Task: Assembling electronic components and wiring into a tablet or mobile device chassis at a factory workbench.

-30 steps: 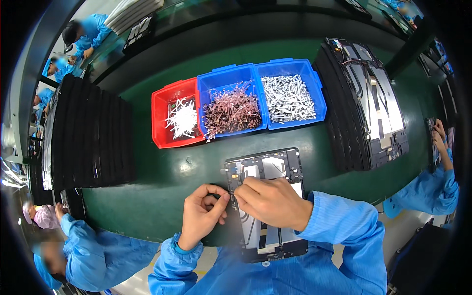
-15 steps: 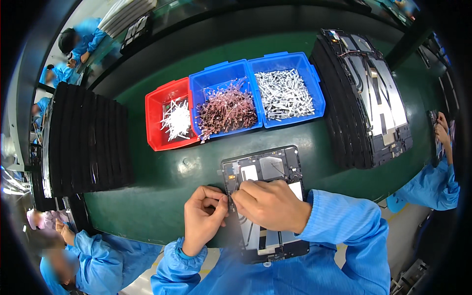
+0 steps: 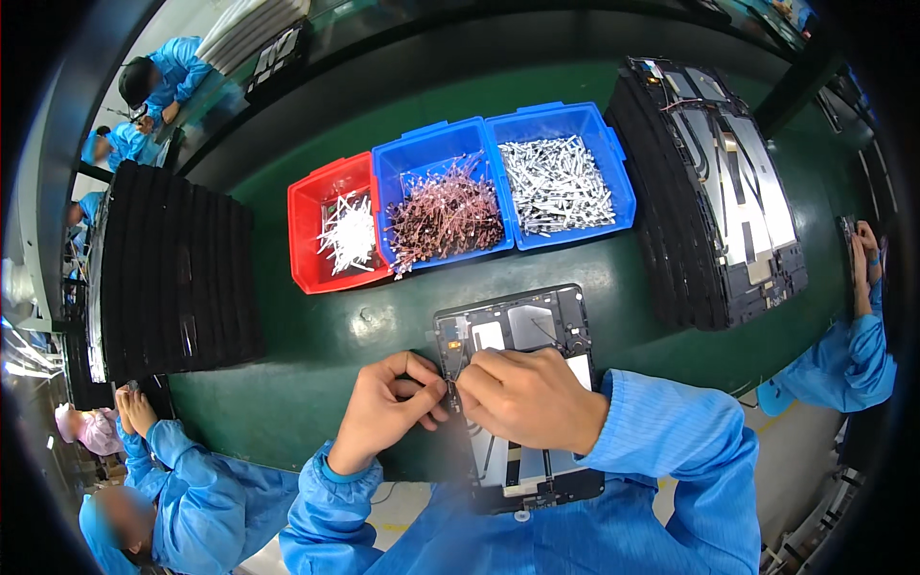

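Observation:
An opened tablet [image 3: 530, 326] lies in front of me on the green table, its inner side with grey plates, thin cables and a black frame facing up. Over its middle, my right hand [image 3: 532, 401] is closed in a pinch, the fingertips down near the tablet's left edge. My left hand [image 3: 391, 410] is beside that same edge, thumb and forefinger pressed together close to the right fingertips. Something tiny and thin seems to be between the two hands, too small to name. My right hand hides the middle of the tablet.
Beyond the tablet stand a red bin [image 3: 305, 225] of white sticks, a blue bin [image 3: 388, 163] of reddish-brown wired parts and another blue bin [image 3: 618, 187] of white-grey pieces. Black stacks [image 3: 177, 278] rise at left, opened tablets [image 3: 757, 211] at right. Co-workers [image 3: 211, 498] sit on both sides.
My left wrist and forearm have shifted slightly left and up, with the fingertips still by the tablet's edge. My right hand has barely moved. The co-worker at lower left has moved their hands.

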A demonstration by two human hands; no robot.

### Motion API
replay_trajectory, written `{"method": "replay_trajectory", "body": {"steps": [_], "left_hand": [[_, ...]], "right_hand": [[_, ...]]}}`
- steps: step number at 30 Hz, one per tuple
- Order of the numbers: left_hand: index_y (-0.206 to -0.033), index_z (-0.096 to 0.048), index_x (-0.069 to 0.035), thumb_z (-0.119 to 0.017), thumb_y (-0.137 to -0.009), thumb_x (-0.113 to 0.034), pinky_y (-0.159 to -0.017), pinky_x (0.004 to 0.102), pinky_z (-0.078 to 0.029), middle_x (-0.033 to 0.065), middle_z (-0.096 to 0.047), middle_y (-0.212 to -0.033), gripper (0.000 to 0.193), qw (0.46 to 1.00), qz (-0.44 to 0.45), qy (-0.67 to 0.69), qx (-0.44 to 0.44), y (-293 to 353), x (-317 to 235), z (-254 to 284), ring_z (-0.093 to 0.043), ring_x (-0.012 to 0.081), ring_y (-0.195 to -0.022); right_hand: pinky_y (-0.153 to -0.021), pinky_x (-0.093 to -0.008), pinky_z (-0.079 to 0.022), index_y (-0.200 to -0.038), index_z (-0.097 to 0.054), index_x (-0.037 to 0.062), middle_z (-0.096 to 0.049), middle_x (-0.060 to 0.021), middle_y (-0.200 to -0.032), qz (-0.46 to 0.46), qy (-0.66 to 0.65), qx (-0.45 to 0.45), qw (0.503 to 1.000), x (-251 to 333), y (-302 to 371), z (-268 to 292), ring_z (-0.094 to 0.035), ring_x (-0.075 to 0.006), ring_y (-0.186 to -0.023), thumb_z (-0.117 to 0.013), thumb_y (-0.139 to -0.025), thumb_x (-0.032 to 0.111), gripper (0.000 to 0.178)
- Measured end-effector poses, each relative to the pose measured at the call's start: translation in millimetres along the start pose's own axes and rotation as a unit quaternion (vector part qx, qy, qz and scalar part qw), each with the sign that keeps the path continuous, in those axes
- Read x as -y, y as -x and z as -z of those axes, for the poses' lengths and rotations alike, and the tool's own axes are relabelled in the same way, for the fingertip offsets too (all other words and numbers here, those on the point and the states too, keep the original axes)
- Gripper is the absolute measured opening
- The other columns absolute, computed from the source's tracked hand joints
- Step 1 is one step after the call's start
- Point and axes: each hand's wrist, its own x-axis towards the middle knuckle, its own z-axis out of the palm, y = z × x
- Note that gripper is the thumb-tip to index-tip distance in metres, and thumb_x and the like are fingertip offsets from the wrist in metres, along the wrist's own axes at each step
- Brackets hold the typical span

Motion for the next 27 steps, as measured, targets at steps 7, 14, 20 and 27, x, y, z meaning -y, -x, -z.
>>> {"method": "replay_trajectory", "body": {"steps": [7,14,20,27], "left_hand": [[-0.094,-0.063,0.005,-0.068,-0.094,0.000,-0.059,0.0277,-0.059,0.0090,-0.068,-0.087,0.007,0.999,0.027,0.001,0.022,-3,-8,5,-0.072,0.0166,-0.071],[-0.094,-0.062,0.004,-0.067,-0.093,0.001,-0.060,0.0280,-0.060,0.0094,-0.068,-0.088,0.006,1.000,0.029,-0.001,0.008,-2,-9,2,-0.072,0.0167,-0.073],[-0.095,-0.061,0.004,-0.067,-0.092,0.001,-0.061,0.0274,-0.060,0.0091,-0.068,-0.089,0.007,1.000,0.007,-0.014,-0.006,0,-4,-2,-0.073,0.0171,-0.074],[-0.096,-0.059,0.002,-0.071,-0.092,-0.004,-0.054,0.0262,-0.057,0.0071,-0.067,-0.087,0.014,0.999,-0.014,-0.040,-0.015,0,-3,-6,-0.072,0.0158,-0.067]], "right_hand": [[-0.046,-0.0341,-0.049,-0.078,-0.057,0.0074,-0.054,-0.0039,-0.073,-0.005,-0.001,-0.002,1.000,0,-1,2,-0.065,-0.0194,-0.062,-0.073,-0.076,0.007,0.017],[-0.046,-0.0341,-0.050,-0.079,-0.059,0.0073,-0.054,-0.0041,-0.072,-0.008,-0.019,-0.007,1.000,0,-3,2,-0.064,-0.0204,-0.059,-0.072,-0.077,0.006,0.014],[-0.049,-0.0365,-0.051,-0.080,-0.061,0.0072,-0.059,-0.0058,-0.073,-0.078,-0.057,0.006,0.995,4,-3,13,-0.064,-0.0248,-0.058,-0.070,-0.079,0.007,0.009],[-0.054,-0.0409,-0.054,-0.081,-0.063,0.0064,-0.066,-0.0090,-0.077,-0.148,-0.067,0.049,0.985,5,-5,18,-0.066,-0.0283,-0.060,-0.071,-0.079,0.009,0.008]]}}
